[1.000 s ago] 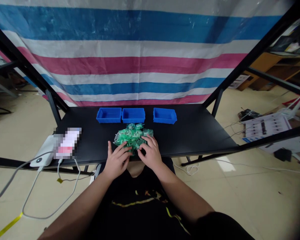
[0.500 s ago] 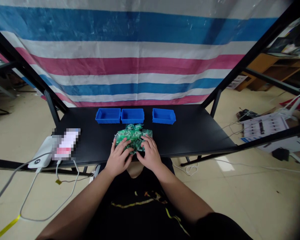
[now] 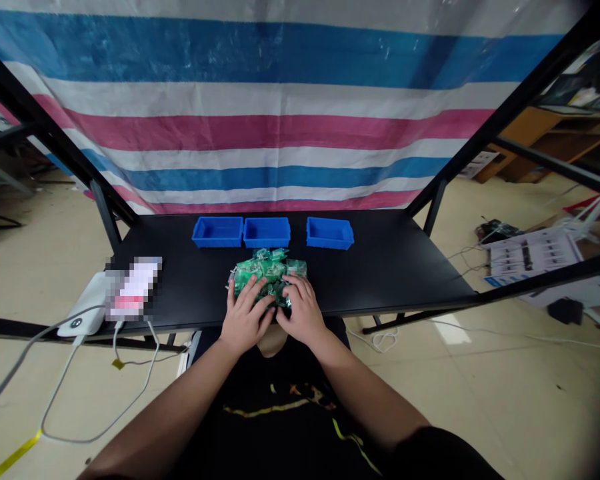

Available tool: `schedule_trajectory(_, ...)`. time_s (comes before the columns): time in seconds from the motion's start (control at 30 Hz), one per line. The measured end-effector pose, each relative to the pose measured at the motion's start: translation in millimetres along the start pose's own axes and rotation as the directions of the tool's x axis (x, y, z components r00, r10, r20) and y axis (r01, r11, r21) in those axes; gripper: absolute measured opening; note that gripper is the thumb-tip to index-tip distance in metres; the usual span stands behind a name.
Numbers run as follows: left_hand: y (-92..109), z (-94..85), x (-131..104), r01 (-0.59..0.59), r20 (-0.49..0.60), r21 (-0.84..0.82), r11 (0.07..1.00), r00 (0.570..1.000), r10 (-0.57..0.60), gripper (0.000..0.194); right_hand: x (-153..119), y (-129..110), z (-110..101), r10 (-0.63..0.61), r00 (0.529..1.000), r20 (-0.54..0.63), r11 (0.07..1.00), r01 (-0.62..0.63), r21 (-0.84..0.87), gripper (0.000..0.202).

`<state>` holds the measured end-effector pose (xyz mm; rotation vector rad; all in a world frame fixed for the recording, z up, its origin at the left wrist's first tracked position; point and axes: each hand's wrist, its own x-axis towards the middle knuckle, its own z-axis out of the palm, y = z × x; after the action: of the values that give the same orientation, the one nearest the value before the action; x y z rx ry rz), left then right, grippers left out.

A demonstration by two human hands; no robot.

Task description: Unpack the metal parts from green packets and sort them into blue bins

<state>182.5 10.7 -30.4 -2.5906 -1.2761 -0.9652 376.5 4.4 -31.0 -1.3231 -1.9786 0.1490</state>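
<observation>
A heap of small green packets in shiny clear wrapping (image 3: 263, 268) lies at the near edge of the black table. What the packets contain is too small to tell. My left hand (image 3: 247, 315) rests on the heap's near left side, its fingers spread and stretched forward over the packets. On the near right side, my right hand (image 3: 303, 312) touches the heap with fingers apart and slightly bent. Neither hand has closed round a packet. Part of the heap is hidden under my fingers.
Behind the heap stand three blue trays: the left (image 3: 218, 232) and middle (image 3: 267, 232) side by side, the right (image 3: 329, 233) across a gap. A white power bank (image 3: 86, 313) and a blurred-out phone (image 3: 136, 288) with cables lie left. A striped sheet (image 3: 280, 130) hangs behind the table.
My left hand has shifted slightly right, its fingers and thumb moving a little over the packets. My right hand stays almost in place. The whole view has drifted slightly.
</observation>
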Motion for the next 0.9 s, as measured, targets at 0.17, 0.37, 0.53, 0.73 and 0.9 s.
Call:
schedule_trajectory(0.17, 3, -3.1, 2, -0.005, 0.031, -0.011, 1.0, 1.0, 0.005, 0.03, -5, -1, -4, 0.011, 1.0, 0.007, 1.0, -0.011, 0.006, 0.03)
schedule_trajectory(0.37, 1, -5.2, 2, -0.039, 0.062, -0.015, 0.999, 0.997, 0.04, 0.038, -10, 6, -16, -0.002, 1.0, -0.005, 0.999, 0.003, 0.035, 0.031)
schedule_trajectory(0.53, 2, -2.0, 2, -0.022, 0.066, 0.004, 1.0, 0.998, 0.022, 0.036, 26, 67, -42, 0.128, 0.95, -0.284, 0.988, -0.148, -0.05, 0.035)
schedule_trajectory(0.73, 1, -2.0, -2, -0.045, -0.015, -0.012, 0.999, 0.999, 0.045, 0.033, 63, 157, -51, 0.328, 0.85, -0.411, 0.873, -0.44, -0.212, 0.045)
schedule_trajectory(0.9, 1, -5.3, -2, -0.057, -0.02, -0.027, 0.998, 0.998, 0.056, 0.033, 59, 171, -38, 0.374, 0.859, -0.35, 0.88, -0.448, -0.157, 0.035)
